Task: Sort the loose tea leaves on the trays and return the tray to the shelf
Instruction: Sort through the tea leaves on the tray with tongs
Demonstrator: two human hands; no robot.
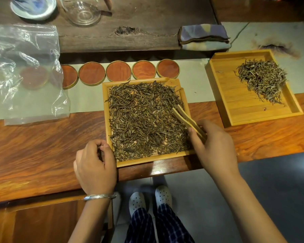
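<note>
Over the square bamboo tray (pixel 104 109) heaped with loose brown tea leaves (pixel 144 118), right hand (pixel 216 146) clamps bamboo tongs (pixel 188 120); left hand (pixel 95 165) curls at 7 o'clock, seemingly pinching bits. Mid-sort; next pick probably heads to the second tray (pixel 235 109) at 2 o'clock.

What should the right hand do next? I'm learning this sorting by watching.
Probably close the tongs on a few leaves and carry them to the right tray. The right hand holds them, tips resting in the full near tray; the right tray holds only a small pile.
</note>
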